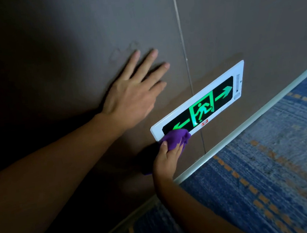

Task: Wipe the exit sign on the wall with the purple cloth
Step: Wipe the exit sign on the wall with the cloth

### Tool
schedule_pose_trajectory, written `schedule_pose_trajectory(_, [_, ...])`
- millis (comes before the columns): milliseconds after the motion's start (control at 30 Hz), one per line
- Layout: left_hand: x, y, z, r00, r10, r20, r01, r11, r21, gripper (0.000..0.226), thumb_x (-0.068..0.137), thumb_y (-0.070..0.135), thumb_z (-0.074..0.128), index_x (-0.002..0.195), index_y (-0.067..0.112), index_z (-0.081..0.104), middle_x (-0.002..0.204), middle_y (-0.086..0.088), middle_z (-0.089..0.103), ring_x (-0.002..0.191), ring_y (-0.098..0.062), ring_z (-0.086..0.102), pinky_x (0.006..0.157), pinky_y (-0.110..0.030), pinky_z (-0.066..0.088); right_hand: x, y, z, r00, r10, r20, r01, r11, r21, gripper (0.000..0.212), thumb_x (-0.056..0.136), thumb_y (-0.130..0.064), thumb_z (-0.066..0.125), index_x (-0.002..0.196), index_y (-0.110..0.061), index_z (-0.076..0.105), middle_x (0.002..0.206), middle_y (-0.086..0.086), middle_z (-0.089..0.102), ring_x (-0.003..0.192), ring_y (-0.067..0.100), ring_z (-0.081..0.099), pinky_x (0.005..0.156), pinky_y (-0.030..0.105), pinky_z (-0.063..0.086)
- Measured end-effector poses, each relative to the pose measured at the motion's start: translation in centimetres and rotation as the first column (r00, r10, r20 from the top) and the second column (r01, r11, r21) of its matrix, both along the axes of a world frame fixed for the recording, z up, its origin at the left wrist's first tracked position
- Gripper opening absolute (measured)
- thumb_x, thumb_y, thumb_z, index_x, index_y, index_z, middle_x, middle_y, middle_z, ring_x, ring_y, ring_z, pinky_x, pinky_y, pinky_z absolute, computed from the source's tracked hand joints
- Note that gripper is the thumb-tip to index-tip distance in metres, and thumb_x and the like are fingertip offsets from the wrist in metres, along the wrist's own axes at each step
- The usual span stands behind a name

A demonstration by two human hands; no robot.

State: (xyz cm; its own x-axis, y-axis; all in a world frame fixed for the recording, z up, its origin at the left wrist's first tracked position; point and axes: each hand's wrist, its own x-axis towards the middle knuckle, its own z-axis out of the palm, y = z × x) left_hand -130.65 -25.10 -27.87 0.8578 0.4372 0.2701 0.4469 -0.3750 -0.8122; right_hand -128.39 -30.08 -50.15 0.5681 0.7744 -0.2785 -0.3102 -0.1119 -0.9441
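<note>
Exit sign (200, 102) wiping is just beginning: my right hand (166, 161) is gripping the bunched purple cloth (176, 139) against its lower left corner, my left hand (132, 92) is pressing open and empty on the wall (81, 28); I'm judging most of its face unwiped.

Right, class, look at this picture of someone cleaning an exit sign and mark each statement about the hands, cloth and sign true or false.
1. The right hand holds the purple cloth. True.
2. The cloth is pressed on the sign's right-hand arrow. False: it sits at the lower left corner of the exit sign, by the left arrow.
3. The left hand lies flat and open on the wall. True.
4. The sign is unlit. False: its running figure and arrows glow green.
5. The floor is bare white tile. False: it is blue with orange dashes.
</note>
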Motion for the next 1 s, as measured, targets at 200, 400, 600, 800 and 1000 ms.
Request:
schedule_pose_trajectory(200, [7.6,3.0,-0.2,0.99,0.013,-0.141,-0.02,0.999,-0.048,0.056,0.1,0.04,0.045,0.154,0.022,0.043,0.172,-0.007,0.019,0.159,-0.041,0.005,0.127,-0.06,0.005,10.5,6.0,-0.4,0.983,-0.179,0.031,0.179,0.984,-0.004,0.059,0.107,-0.029,0.039,0.161,-0.014,0.02,0.171,0.004,0.015,0.155,0.023,0.018,0.114,0.032,0.019])
schedule_pose_trajectory(400, [8.5,5.5,-1.6,0.995,-0.072,-0.064,0.078,0.992,0.098,0.05,0.108,0.045,0.043,0.147,0.014,0.053,0.166,-0.011,0.034,0.155,-0.04,0.026,0.125,-0.061,0.022,19.9,11.9,-0.2,0.957,-0.291,0.018,0.291,0.956,-0.037,0.061,0.106,-0.037,0.037,0.161,-0.016,0.022,0.17,0.005,0.018,0.155,0.025,0.019,0.121,0.043,0.019])
schedule_pose_trajectory(600, [8.2,6.3,-1.9,0.99,-0.129,-0.057,0.136,0.981,0.139,0.043,0.109,0.04,0.046,0.141,0.014,0.056,0.163,-0.013,0.039,0.152,-0.042,0.031,0.123,-0.062,0.024,25.8,14.9,0.7,0.945,-0.326,0.016,0.327,0.942,-0.071,0.063,0.105,-0.043,0.035,0.161,-0.017,0.022,0.169,0.011,0.021,0.153,0.032,0.023,0.124,0.048,0.02])
schedule_pose_trajectory(800, [8.1,6.5,-2.1,0.991,-0.133,-0.026,0.135,0.981,0.139,0.044,0.11,0.039,0.045,0.143,0.013,0.054,0.163,-0.014,0.039,0.153,-0.043,0.028,0.123,-0.063,0.023,25.3,13.6,4.0,0.943,-0.3,0.145,0.283,0.951,0.127,0.062,0.104,-0.042,0.041,0.16,-0.024,0.024,0.171,0.005,0.017,0.156,0.021,0.015,0.125,0.044,0.017])
schedule_pose_trajectory(1000, [8.4,6.1,-2.0,0.994,-0.101,-0.048,0.106,0.986,0.13,0.045,0.11,0.04,0.041,0.145,0.014,0.054,0.165,-0.014,0.037,0.154,-0.042,0.027,0.122,-0.063,0.025,20.7,10.1,3.3,0.891,-0.184,0.415,0.031,0.937,0.349,0.064,0.099,-0.036,0.047,0.158,-0.022,0.029,0.171,0.004,0.014,0.157,0.02,0.014,0.124,0.036,0.018])
